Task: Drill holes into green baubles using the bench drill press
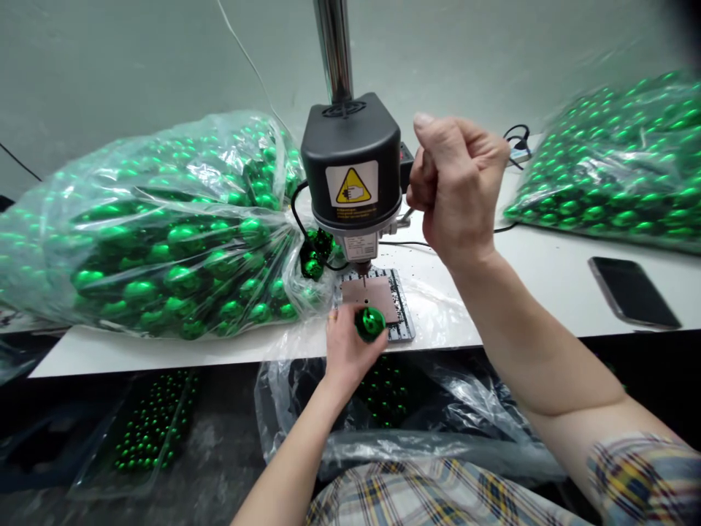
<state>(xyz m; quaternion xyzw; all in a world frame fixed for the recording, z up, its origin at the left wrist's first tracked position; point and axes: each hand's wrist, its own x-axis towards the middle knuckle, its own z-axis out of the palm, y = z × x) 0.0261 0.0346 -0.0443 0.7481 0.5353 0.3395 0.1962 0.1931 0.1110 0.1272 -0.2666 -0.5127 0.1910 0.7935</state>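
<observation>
A shiny green ball [371, 324], like a Christmas bauble, is held between the thumb and fingers of my left hand [350, 340]. It is at the front edge of the small slotted metal base [402, 334], on which lies a pinkish board [388, 288]. Above stands a small drill press [350, 168] with a black motor housing and a yellow warning label. Its thin bit [364, 280] points down, a little behind the ball and apart from it. My right hand [460, 172] is closed in a fist beside the housing, around the end of the feed lever [406, 218], whose grip is hidden.
Large clear bags of green balls sit on the white table, one on the left [164, 241] and one on the right [618, 168]. A phone [635, 292] lies at the right. Below the edge, an open plastic bag [438, 438] and a bin [147, 424] hold more balls.
</observation>
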